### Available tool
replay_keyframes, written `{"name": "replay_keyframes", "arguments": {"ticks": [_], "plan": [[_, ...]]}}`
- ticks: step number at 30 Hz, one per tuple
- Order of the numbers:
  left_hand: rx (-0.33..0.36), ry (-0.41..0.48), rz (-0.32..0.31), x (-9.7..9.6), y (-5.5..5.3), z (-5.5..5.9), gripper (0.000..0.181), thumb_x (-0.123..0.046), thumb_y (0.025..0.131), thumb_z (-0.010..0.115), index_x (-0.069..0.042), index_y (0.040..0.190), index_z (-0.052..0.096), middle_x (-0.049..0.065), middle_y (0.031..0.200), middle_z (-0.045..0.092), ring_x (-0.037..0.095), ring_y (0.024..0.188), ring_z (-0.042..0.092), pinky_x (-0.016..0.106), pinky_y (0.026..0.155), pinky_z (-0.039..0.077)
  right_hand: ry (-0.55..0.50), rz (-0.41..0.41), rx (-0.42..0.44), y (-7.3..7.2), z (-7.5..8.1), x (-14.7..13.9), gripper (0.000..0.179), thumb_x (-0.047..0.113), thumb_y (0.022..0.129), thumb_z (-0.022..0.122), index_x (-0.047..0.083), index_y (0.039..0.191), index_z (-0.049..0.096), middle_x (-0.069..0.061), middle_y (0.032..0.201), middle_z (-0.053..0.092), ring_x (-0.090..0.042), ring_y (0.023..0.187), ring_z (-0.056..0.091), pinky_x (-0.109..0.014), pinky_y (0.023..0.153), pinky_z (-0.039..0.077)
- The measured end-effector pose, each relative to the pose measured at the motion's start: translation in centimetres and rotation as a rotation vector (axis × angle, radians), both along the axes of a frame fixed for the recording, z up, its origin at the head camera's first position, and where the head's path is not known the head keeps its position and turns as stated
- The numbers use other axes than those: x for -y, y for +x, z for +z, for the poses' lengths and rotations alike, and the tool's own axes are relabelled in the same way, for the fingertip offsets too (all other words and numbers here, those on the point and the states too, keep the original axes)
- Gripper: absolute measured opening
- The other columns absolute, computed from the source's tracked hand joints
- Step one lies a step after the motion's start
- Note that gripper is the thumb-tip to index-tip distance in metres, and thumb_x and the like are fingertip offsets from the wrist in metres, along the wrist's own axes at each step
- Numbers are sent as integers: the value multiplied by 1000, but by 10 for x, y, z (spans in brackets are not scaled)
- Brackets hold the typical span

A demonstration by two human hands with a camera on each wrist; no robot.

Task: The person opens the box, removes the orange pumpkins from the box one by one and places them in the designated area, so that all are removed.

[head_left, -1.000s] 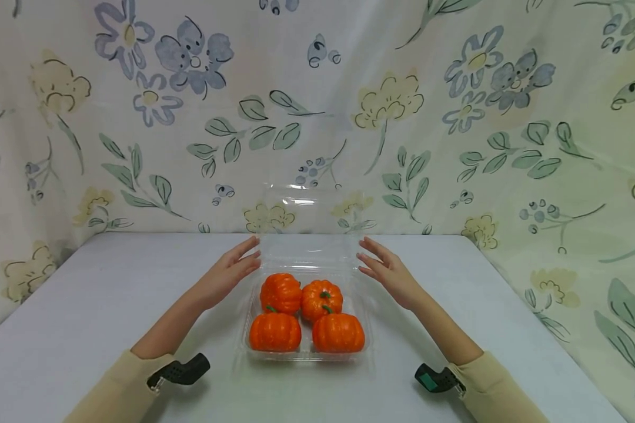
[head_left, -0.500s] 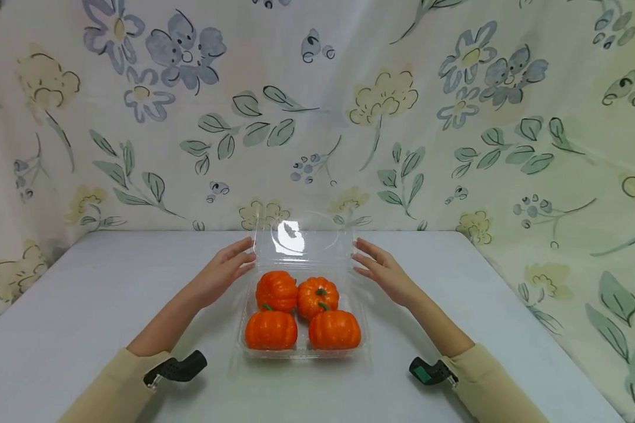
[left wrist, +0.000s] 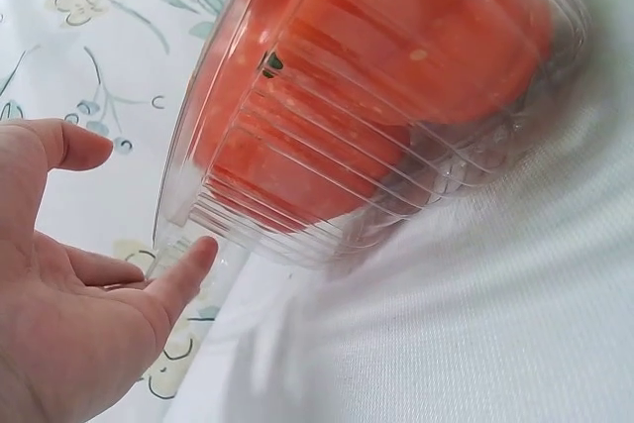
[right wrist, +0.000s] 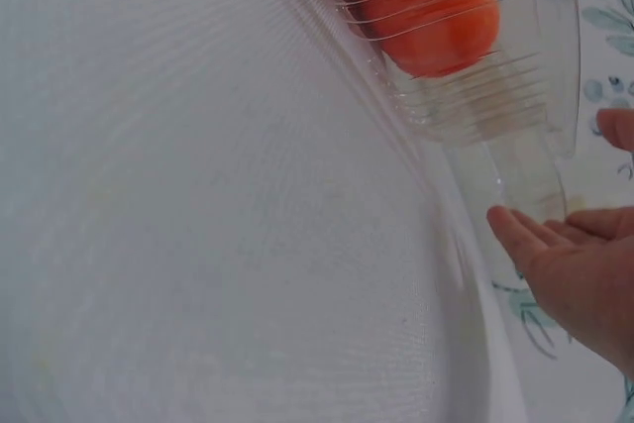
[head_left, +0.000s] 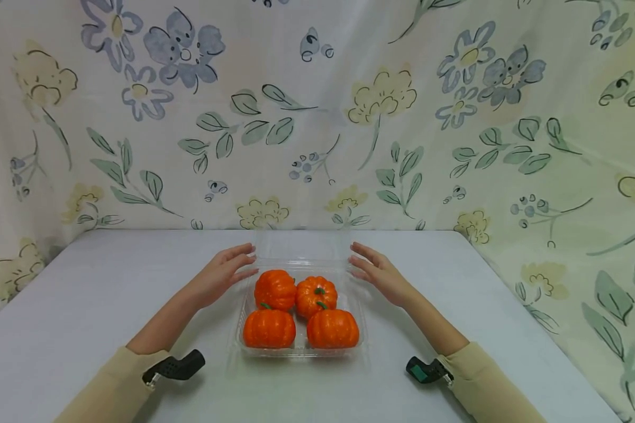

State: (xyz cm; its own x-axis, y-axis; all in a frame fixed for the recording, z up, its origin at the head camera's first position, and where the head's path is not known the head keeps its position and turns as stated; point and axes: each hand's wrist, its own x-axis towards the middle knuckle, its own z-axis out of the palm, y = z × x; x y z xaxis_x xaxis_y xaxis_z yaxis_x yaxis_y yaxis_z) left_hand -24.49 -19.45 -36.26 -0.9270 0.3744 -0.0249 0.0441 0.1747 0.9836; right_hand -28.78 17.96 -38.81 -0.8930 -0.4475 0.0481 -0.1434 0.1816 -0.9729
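A clear plastic clamshell box [head_left: 300, 353] stands on the white table, its lid [head_left: 303, 248] hinged at the back and folded away from the base. Several small orange pumpkins [head_left: 269, 330] with green stems sit in the base. At the lid's left side is my left hand [head_left: 218, 277], fingers extended and slightly bent. My right hand [head_left: 382, 276] mirrors it at the right side, fingertips right by the lid's edge. In the left wrist view, the thumb stands apart from the fingers, near the box's ribbed wall [left wrist: 297, 175]. The right wrist view shows straight fingers beside the lid [right wrist: 515, 175].
The white table [head_left: 132, 282] runs back to a floral curtain [head_left: 317, 117], which hangs close behind the lid and down the right side. Black wrist devices [head_left: 177, 365] sit on both beige sleeves [head_left: 113, 385].
The lid's top edge has come down in the head view, from well up against the curtain to about the table's back edge. Both hands stay beside it, and the pumpkins have not moved.
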Motion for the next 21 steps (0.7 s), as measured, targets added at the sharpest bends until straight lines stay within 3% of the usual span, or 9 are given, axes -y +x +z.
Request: {"name": "replay_keyframes", "arguments": {"ticks": [9,21], "plan": [[29,-43,-5,0,1,0,66,-18,113,39,15,161,9,35,170,11,51,154,28,56,122,31,13,31,15,0,-4,-1,64,17,112,45,-11,163,18,-31,171,17,-48,155,29,-52,119,39],[37,-40,-13,2,-1,-1,66,-19,113,40,16,161,9,36,169,11,50,156,25,55,122,30,56,25,43,0,-4,0,65,22,114,46,-8,164,18,-28,172,18,-47,155,29,-50,117,40]]}}
